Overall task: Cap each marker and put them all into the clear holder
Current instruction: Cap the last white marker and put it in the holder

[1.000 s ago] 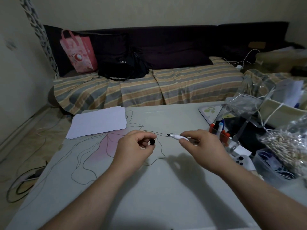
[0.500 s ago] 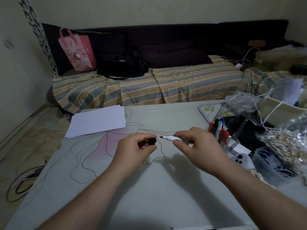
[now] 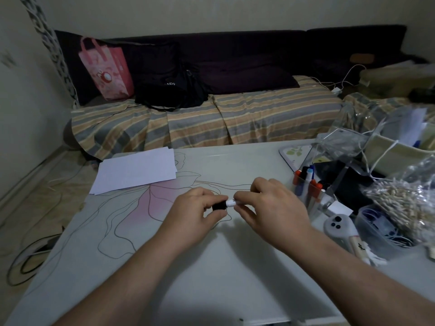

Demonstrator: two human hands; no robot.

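Over the middle of the table my two hands meet. My left hand point(image 3: 196, 211) pinches a black cap point(image 3: 219, 205), which sits over the tip of a white marker point(image 3: 231, 203). That marker is gripped by my right hand point(image 3: 270, 205), which hides most of its barrel. Just right of my right hand stands the clear holder point(image 3: 316, 204) with several capped markers point(image 3: 306, 176) upright in it, red, black and blue caps showing.
A stack of white paper point(image 3: 136, 170) lies at the table's far left. The right side is crowded: a clear plastic bag point(image 3: 341, 147), a bag of small wooden pieces point(image 3: 404, 203), a grey controller point(image 3: 339, 224), a plastic tub of cables point(image 3: 379, 229). A striped sofa point(image 3: 211, 118) lies behind.
My hands have come together: the marker's bare tip, apart from the cap before, now sits inside the black cap.
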